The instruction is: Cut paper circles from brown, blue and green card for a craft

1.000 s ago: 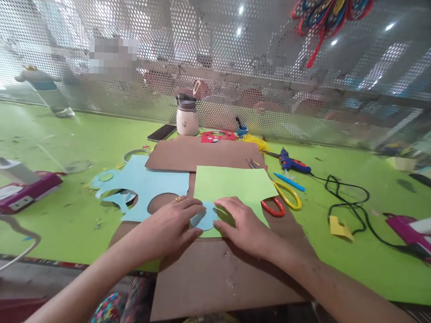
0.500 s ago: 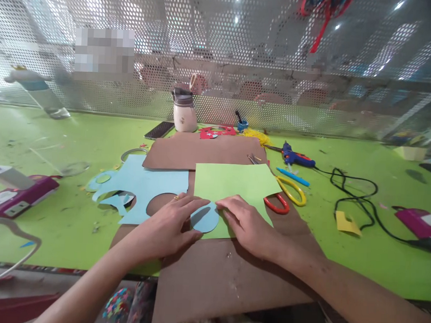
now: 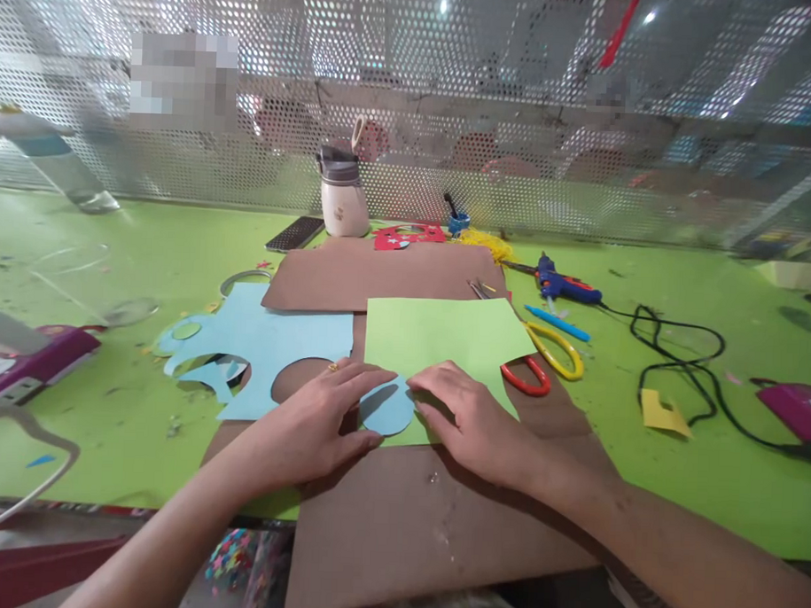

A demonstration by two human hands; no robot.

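A light blue paper circle (image 3: 387,408) lies on a sheet of light green paper (image 3: 445,327), near its front edge. My left hand (image 3: 322,416) holds the circle's left side, fingers along the top and thumb at the lower edge. From the right, my right hand (image 3: 471,422) pinches the circle's upper right edge with bent fingers. Under the green sheet is brown cardboard (image 3: 438,527). Left of it lies a blue paper sheet (image 3: 291,331) with round cut-outs. Scissors with red and yellow handles (image 3: 563,349) stick out from beneath the green sheet's right side.
Farther right are a blue pen (image 3: 556,323), a glue gun (image 3: 566,283) with a black cord, and a yellow paper scrap (image 3: 664,412). Behind stand a white bottle (image 3: 344,204) and a phone (image 3: 294,234). A purple power strip (image 3: 44,362) sits at left, before a mesh panel (image 3: 413,100).
The view has tilted down and shifted slightly. Both hands stay on the blue paper circle with hardly any movement.
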